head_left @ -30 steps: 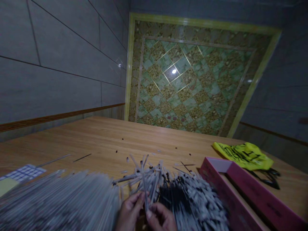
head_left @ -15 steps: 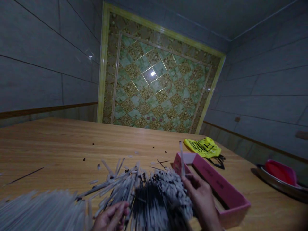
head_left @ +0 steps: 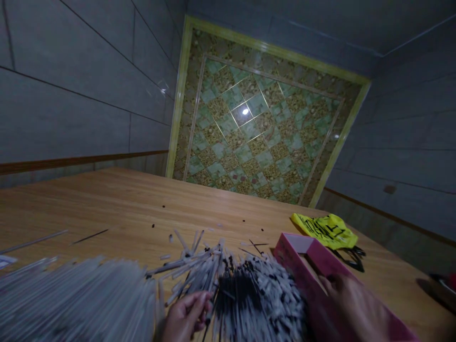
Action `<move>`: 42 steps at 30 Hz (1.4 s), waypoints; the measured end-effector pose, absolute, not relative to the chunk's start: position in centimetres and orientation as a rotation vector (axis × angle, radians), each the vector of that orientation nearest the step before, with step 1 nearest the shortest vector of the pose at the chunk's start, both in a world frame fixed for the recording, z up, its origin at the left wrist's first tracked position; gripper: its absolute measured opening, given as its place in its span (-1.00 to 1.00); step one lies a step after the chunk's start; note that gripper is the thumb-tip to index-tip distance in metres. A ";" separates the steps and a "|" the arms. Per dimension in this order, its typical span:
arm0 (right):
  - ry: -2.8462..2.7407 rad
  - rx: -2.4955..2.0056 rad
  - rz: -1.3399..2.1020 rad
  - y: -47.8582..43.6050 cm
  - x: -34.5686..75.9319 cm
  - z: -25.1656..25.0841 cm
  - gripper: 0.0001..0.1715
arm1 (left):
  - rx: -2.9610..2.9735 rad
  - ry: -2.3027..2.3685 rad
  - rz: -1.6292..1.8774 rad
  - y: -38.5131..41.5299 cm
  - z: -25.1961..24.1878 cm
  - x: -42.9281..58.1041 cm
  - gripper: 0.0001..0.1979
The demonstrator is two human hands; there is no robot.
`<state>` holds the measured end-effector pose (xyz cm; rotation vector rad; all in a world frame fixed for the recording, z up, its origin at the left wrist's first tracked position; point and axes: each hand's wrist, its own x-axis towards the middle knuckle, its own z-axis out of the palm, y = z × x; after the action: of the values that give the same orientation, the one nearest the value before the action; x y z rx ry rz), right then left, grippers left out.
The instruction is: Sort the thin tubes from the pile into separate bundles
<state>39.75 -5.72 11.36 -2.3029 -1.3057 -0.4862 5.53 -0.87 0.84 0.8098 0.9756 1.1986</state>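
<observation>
Now | R hand [head_left: 356, 308] over pink box [head_left: 295, 247] | L hand [head_left: 183, 316] at sticks [head_left: 256, 294]

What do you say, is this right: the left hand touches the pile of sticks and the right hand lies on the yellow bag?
Not quite. The head view shows the right hand over the pink box, not on the yellow bag, which lies apart from it, behind the box. The left hand does touch the pile of sticks.

Wood-grain table [head_left: 107, 204], matt; glossy wall tiles [head_left: 256, 137]; crinkly plastic bag [head_left: 326, 229].
</observation>
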 end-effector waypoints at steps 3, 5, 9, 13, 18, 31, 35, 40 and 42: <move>-1.703 -2.040 -0.378 -4.0 33.6 10.1 -0.69 | 0.673 1.008 1.302 -1.0 1.6 5.0 -0.50; -1.881 -1.862 -0.125 -2.4 28.3 8.8 -0.76 | 0.594 1.022 1.351 -1.0 1.9 4.5 -0.49; -2.028 -1.778 0.102 0.9 19.8 5.4 -0.82 | 0.575 1.040 1.395 -0.7 2.0 3.8 -0.45; -1.991 -1.929 0.066 3.5 16.5 3.2 -0.65 | 0.608 1.043 1.395 -0.5 1.6 3.7 -0.48; -1.888 -1.998 0.069 5.2 15.9 2.4 -0.58 | 0.643 1.035 1.411 -0.6 1.5 3.8 -0.53; -1.453 -1.287 0.811 2.7 17.4 3.4 -0.49 | 0.668 1.032 1.404 -0.1 0.9 3.6 -0.49; -1.265 -1.087 1.061 0.6 17.4 4.4 -0.60 | 0.681 1.068 1.390 0.2 0.3 3.4 -0.47; -1.234 -1.099 1.216 -0.7 17.6 5.3 -0.67 | 1.016 1.049 1.336 -0.1 1.3 3.8 -0.54; -1.253 -1.078 1.207 -0.8 17.4 5.5 -0.68 | 1.105 1.019 1.312 -0.3 2.0 3.8 -0.57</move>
<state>17.45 -0.84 5.49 -1.0782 -1.2530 1.2071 3.79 -0.34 1.98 1.1051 1.0190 1.3123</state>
